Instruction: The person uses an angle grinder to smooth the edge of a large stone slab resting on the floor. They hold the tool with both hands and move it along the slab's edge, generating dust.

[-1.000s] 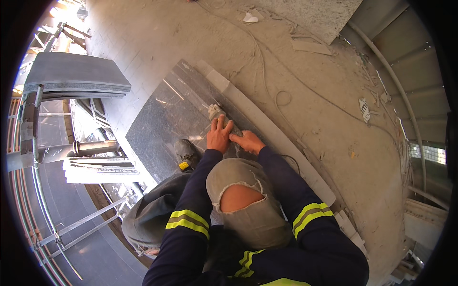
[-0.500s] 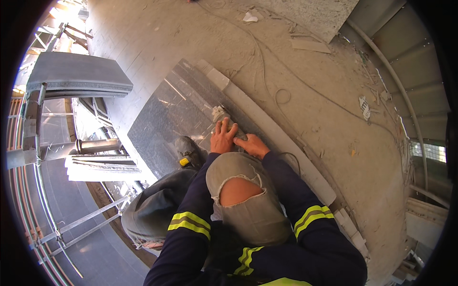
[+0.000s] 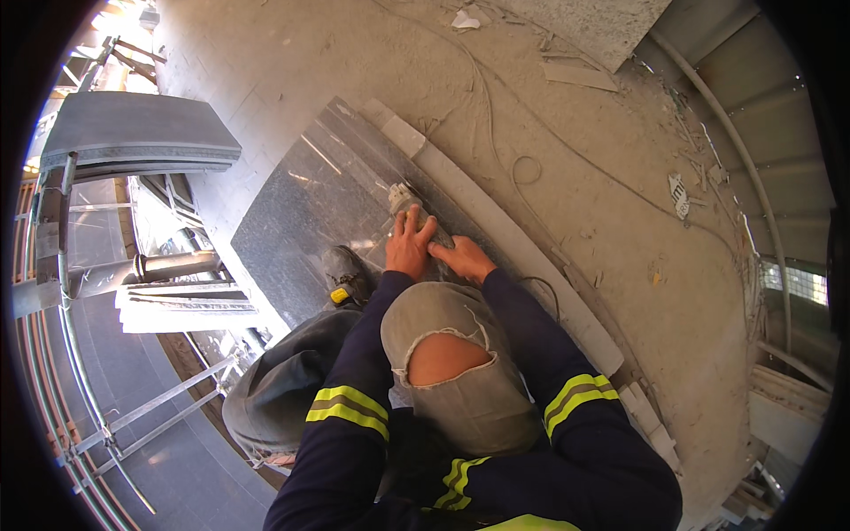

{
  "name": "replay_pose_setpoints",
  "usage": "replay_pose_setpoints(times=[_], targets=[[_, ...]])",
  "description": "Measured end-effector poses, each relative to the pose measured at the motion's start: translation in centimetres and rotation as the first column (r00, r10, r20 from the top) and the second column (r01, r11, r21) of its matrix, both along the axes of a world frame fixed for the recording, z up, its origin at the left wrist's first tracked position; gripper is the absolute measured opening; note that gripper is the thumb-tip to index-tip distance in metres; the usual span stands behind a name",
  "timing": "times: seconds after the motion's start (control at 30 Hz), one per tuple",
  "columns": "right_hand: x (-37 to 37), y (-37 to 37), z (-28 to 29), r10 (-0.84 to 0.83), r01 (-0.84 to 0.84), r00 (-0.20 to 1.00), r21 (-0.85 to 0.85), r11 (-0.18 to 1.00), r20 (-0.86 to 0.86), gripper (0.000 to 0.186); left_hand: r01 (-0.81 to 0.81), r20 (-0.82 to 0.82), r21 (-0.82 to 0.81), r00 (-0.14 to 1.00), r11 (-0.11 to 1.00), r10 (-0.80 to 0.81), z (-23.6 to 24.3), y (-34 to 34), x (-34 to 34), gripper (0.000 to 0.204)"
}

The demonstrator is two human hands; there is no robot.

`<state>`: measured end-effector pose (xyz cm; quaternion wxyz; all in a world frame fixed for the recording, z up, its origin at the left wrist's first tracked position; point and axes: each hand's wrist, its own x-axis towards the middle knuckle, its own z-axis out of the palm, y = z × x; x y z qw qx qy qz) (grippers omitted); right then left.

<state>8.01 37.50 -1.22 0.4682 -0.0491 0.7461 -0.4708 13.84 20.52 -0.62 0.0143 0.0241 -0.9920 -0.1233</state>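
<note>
A dusty corded angle grinder [image 3: 401,196] lies low over a large dark grey polished stone slab [image 3: 292,203], its head pointing toward the far side. My left hand [image 3: 410,242] is wrapped over the front of its body, fingers bent. Just behind and to the right, my right hand [image 3: 465,257] grips the rear of the body. Most of the tool is hidden under both hands, and its disc cannot be made out. A dark shoe [image 3: 343,268] of mine rests on the slab, left of my left hand.
A pale stone strip [image 3: 522,257] runs along the slab's right side. Cables [image 3: 490,133] trail over the dusty floor. Stacked slabs [image 3: 142,133] stand at the far left beside metal scaffold tubes [image 3: 66,292]. Corrugated sheeting [image 3: 753,106] borders the right.
The grinder and both hands have shifted slightly left and toward the far side over the slab. Both hands keep their grip. The view has moved a little.
</note>
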Motion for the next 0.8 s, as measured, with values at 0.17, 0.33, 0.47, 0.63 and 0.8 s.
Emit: replay_pose_setpoints(times=[0.17, 0.33, 0.47, 0.63, 0.8], targets=[[-1.7, -0.4, 3.3, 0.050, -0.047, 0.970, -0.019, 0.999, 0.238, 0.102, 0.009, 0.040, -0.031, 0.999, 0.999, -0.008, 0.1, -1.0, -0.3, 0.051], [-0.4, 0.0, 2.1, 0.010, -0.011, 0.991, 0.006, 1.000, 0.132, 0.104, 0.037, -0.002, -0.033, 0.999, 0.999, -0.037, 0.2, -0.5, 0.2, 0.051], [0.9, 0.7, 0.0, -0.036, 0.037, 0.999, -0.029, 0.999, 0.038, 0.106, 0.011, -0.021, -0.017, 1.000, 1.000, -0.011, 0.5, 0.7, 1.0, 0.051], [1.6, 1.3, -0.8, -0.074, 0.073, 0.997, -0.048, 0.996, -0.025, 0.087, -0.001, -0.010, 0.002, 1.000, 1.000, 0.001, 1.1, 1.6, 1.1, 0.050], [1.4, 2.3, 0.7, 0.033, -0.030, 0.999, -0.058, 0.998, 0.043, 0.109, -0.011, 0.034, -0.002, 0.999, 1.000, 0.011, 1.7, 2.0, 1.8, 0.053]])
